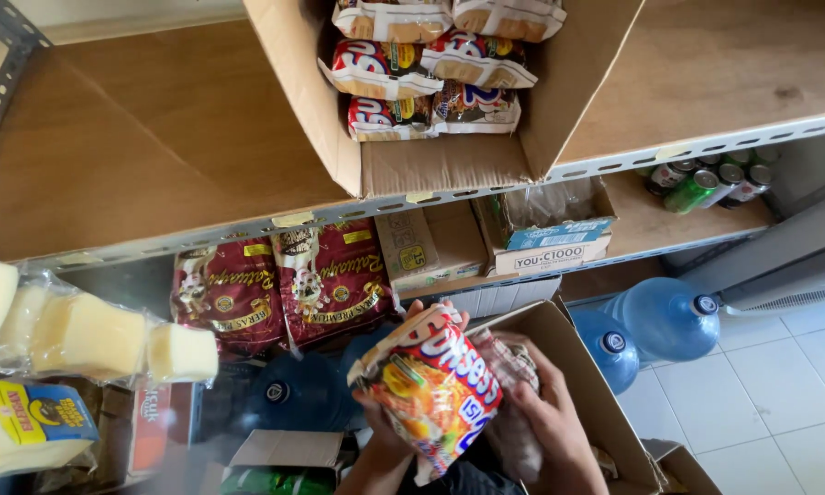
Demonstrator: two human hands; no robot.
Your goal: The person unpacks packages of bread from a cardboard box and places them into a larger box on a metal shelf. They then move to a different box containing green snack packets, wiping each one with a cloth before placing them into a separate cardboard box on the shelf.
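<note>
My left hand (385, 429) grips a colourful snack packet (435, 390) from below, holding it up over an open cardboard box (577, 367) on the floor. My right hand (548, 417) rests inside that box on more clear-wrapped packets (513, 367). Another open cardboard box (449, 165) sits on the wooden shelf (137, 156) above, filled with several similar snack packets (426, 69).
Dark red rice bags (284, 284) and small cartons (545, 243) lie on the lower shelf, with drink cans (706, 183) at the right. Blue water jugs (664, 316) stand on the white tiled floor. Wrapped pale yellow blocks (82, 335) hang close at the left.
</note>
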